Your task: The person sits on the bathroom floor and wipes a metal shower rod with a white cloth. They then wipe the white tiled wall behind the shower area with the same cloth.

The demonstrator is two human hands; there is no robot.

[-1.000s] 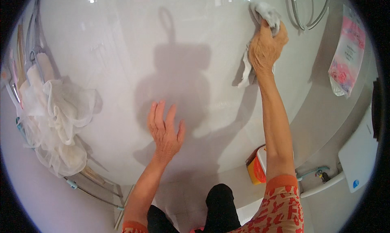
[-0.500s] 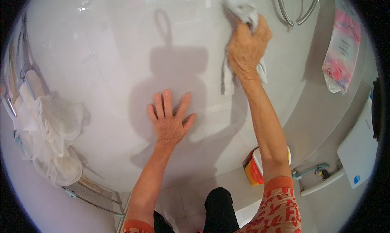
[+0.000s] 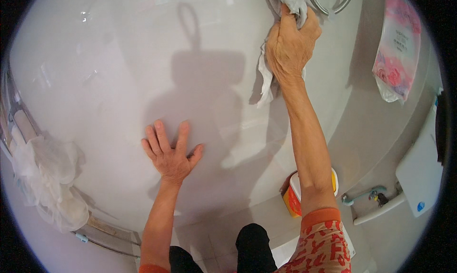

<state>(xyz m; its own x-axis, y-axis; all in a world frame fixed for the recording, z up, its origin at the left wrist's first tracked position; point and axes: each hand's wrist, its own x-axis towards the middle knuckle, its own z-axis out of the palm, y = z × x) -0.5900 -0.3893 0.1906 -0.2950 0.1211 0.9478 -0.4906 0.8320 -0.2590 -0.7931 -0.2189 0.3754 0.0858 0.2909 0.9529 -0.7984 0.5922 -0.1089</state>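
My right hand grips a crumpled white cloth against the glossy light wall, high up and right of the middle. A loose end of the cloth hangs down along the left of the wrist. Lower and to the left, my left hand lies with its palm toward the wall, fingers spread, holding nothing. A dark shadow of my head and arms falls on the wall between and around the hands.
A metal shower hose loops right beside the cloth. Pink-and-white flowered packaging hangs at right. White mesh bath puffs hang at left. Below are a red-and-yellow bucket with a white lid, a white cistern and a pipe.
My left hand has shifted left and slightly down across the wall. My right hand has moved up a little with the cloth, closer to the shower hose.
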